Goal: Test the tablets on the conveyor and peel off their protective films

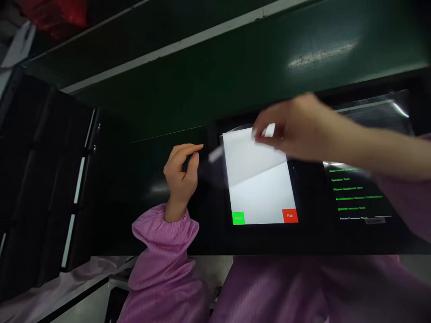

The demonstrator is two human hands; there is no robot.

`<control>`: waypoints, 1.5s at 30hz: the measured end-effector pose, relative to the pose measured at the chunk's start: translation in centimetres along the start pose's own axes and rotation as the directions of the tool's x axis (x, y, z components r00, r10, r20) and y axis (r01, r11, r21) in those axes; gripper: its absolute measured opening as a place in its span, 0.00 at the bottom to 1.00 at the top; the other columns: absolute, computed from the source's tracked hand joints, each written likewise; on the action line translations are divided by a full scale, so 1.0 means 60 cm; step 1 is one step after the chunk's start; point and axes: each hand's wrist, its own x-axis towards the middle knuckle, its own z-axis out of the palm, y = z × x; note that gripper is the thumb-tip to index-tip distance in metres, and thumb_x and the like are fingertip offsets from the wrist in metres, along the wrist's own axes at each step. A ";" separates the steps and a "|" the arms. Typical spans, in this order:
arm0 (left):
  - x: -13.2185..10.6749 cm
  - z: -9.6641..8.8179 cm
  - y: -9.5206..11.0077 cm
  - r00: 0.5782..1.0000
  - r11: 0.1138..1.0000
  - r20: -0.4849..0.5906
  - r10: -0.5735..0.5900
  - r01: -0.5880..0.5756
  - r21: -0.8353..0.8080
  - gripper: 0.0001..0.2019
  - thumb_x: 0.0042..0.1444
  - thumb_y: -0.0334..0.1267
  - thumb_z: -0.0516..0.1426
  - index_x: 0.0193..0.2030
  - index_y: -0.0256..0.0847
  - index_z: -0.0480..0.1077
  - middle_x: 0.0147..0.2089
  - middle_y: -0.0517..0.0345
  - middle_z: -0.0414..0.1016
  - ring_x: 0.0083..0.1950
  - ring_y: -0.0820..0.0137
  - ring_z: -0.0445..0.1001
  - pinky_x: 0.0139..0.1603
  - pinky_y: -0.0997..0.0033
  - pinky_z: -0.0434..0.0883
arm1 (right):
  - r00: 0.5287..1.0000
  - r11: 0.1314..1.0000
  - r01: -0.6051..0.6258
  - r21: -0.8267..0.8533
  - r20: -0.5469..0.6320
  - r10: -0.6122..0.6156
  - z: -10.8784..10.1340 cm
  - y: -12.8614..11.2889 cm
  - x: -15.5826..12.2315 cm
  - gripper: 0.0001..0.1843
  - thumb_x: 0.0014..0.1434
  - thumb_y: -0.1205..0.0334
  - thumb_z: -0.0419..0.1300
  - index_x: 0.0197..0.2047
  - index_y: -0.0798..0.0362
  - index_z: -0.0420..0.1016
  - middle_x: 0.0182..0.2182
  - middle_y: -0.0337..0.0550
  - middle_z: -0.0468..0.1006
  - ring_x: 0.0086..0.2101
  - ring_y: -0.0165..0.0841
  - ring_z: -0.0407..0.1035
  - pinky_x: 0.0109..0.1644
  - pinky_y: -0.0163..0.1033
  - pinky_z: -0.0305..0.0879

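Observation:
My right hand (289,130) hangs over the top edge of a lit white touchscreen (259,190), its fingertips at or just above the glass. Whether it holds anything is hard to tell. The screen shows a green Pass button (238,218) and a red Fail button (290,216) in its lower corners. A grey shadow-like band crosses its upper half. My left hand (180,177) is raised left of the screen, fingers curled and slightly apart, holding nothing visible. A blurred translucent strip (215,154) lies just right of it.
A second dark screen (357,193) to the right lists green test lines, partly under my right forearm. Both are set in a dark green fixture (144,179). Black panels (43,170) stand at the left. Pink sleeves cover my arms.

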 end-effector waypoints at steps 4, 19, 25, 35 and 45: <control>0.001 -0.001 -0.008 0.998 0.998 -0.020 -0.059 0.059 -0.019 0.10 0.67 0.35 0.56 0.44 0.42 0.81 0.45 0.56 0.84 0.48 0.66 0.83 0.49 0.66 0.79 | 0.929 0.967 -0.203 0.155 -0.282 0.240 -0.071 0.023 0.047 0.12 0.60 0.67 0.65 0.42 0.68 0.81 0.26 0.32 0.78 0.22 0.18 0.70 0.30 0.22 0.62; -0.004 0.005 0.002 0.992 0.999 0.119 0.029 -0.027 -0.017 0.10 0.67 0.34 0.56 0.46 0.42 0.80 0.46 0.55 0.84 0.49 0.65 0.81 0.51 0.63 0.79 | 0.868 0.952 -0.158 0.262 -0.423 0.261 -0.094 0.027 0.032 0.13 0.58 0.63 0.65 0.41 0.67 0.79 0.40 0.44 0.84 0.27 0.22 0.73 0.33 0.27 0.63; -0.004 0.008 0.000 0.993 0.994 0.080 0.086 -0.080 -0.078 0.09 0.66 0.30 0.58 0.46 0.41 0.81 0.45 0.57 0.83 0.48 0.67 0.82 0.50 0.68 0.78 | 0.900 0.974 -0.080 0.213 -0.404 0.163 -0.094 0.030 0.025 0.14 0.62 0.62 0.61 0.42 0.68 0.77 0.34 0.33 0.81 0.28 0.19 0.73 0.35 0.26 0.63; -0.006 0.008 -0.003 0.988 0.999 0.146 0.047 -0.047 -0.003 0.10 0.68 0.34 0.56 0.47 0.43 0.80 0.46 0.56 0.83 0.48 0.65 0.81 0.52 0.63 0.78 | 0.876 0.970 -0.093 0.225 -0.444 0.187 -0.083 0.039 0.033 0.08 0.64 0.77 0.67 0.34 0.60 0.75 0.30 0.27 0.76 0.22 0.13 0.68 0.24 0.17 0.66; -0.008 0.008 -0.004 0.985 0.999 0.170 0.032 -0.038 0.032 0.10 0.69 0.35 0.56 0.48 0.43 0.80 0.47 0.56 0.83 0.49 0.65 0.81 0.53 0.63 0.78 | 0.863 0.957 -0.182 0.227 -0.430 0.266 -0.077 0.030 0.026 0.04 0.64 0.73 0.66 0.36 0.58 0.76 0.31 0.25 0.75 0.25 0.12 0.68 0.27 0.18 0.66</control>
